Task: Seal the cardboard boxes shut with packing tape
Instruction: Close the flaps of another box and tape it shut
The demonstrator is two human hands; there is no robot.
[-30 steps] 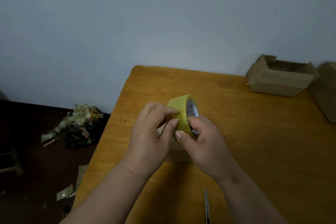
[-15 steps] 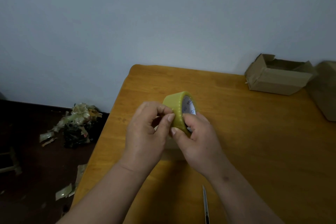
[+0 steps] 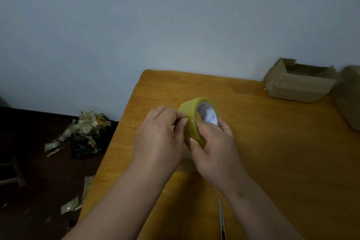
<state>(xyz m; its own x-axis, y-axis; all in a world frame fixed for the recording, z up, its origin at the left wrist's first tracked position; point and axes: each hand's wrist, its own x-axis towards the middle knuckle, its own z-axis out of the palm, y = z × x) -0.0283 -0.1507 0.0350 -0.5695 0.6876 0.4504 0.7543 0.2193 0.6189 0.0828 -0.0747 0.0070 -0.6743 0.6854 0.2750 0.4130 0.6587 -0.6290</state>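
Head view: right hand [image 3: 212,154] grips yellowish tape roll [image 3: 191,118] above wooden table [image 3: 272,152]; left hand [image 3: 157,138] pinches its outer surface. Core print is illegible. Open cardboard box [image 3: 298,85] sits far right; knife [image 3: 221,220] lies near.

- The place looked like a plain room used as a makeshift packing spot.
- A wooden surface [image 3: 272,142] stood against a bare pale wall [image 3: 175,25].
- Open cardboard boxes [image 3: 298,84] sat at its far edge.
- Torn tape scraps [image 3: 85,128] littered the dark floor [image 3: 35,161].
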